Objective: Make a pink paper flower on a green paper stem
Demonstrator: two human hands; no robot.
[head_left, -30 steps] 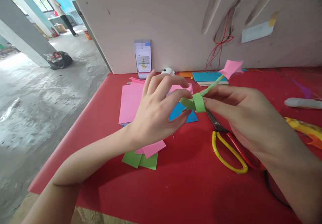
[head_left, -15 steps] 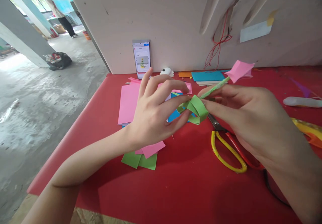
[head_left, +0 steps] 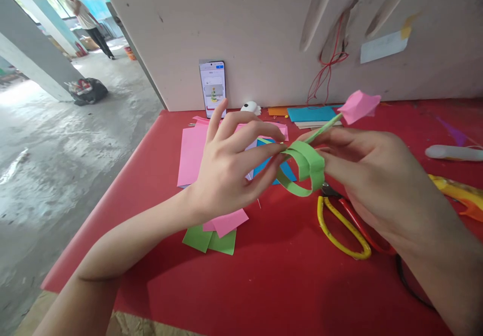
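Note:
Between thumb and index finger, my left hand pinches one end of a curled green paper strip; its other fingers are spread. My right hand is closed around a paper flower, whose pink head points up and right on a thin green stem. The strip loops below the stem, against the right thumb. Where strip and stem meet is partly hidden by my fingers. Under the right hand lie scissors with one yellow and one red handle, their blades mostly covered.
Pink paper sheets, green paper pieces and blue paper lie on the red table. A phone leans on the wall. A yellow tool and a white stick-like object lie right. A person stands far left.
The green strip's loop has widened and shifted right and down toward my right thumb. The pink flower head has turned slightly. In the background, the person's arm has risen.

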